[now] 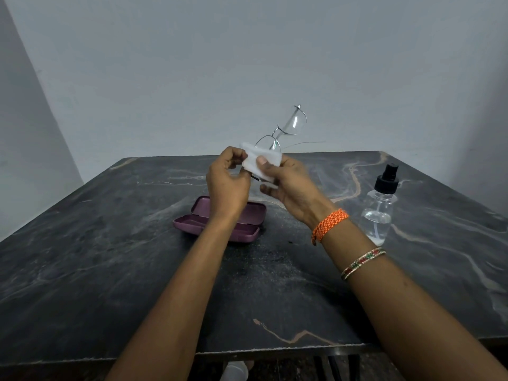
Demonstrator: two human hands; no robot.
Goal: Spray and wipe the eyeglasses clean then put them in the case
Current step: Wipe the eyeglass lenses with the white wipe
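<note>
A plain pale grey wall stands behind a dark marble-patterned bench (pixel 110 270) veined with white and tan streaks. Above the middle of the bench, both hands are raised close together, clear of the surface. The left hand (pixel 228 185) has its fingers (pixel 236 155) curled shut around the lower end of a pair of rimless, thin wire-framed eyeglasses (pixel 291 125), though exactly which part of the frame they pinch is hidden behind the hand. The right hand (pixel 291 185) presses a folded white wiping cloth (pixel 261 160) onto the lower lens, its thumb laid flat on the near side of the cloth and its fingers closed behind it, so that this lens is mostly covered. The eyeglasses tilt up and away to the right, the upper lens bare and catching light against the wall, one thin temple arm sticking out to the right.

Beneath the left wrist, a mauve hard plastic eyeglass case (pixel 247 218) lies open on the bench, its lid tipped back toward the wall, partly hidden by the forearm. Well to the right stands a clear plastic spray bottle with a black pump top (pixel 380 204), upright, with some clear liquid inside. The right forearm wears a braided orange thread band (pixel 330 224) at the wrist and a thin beaded bangle (pixel 362 262) farther up.
</note>
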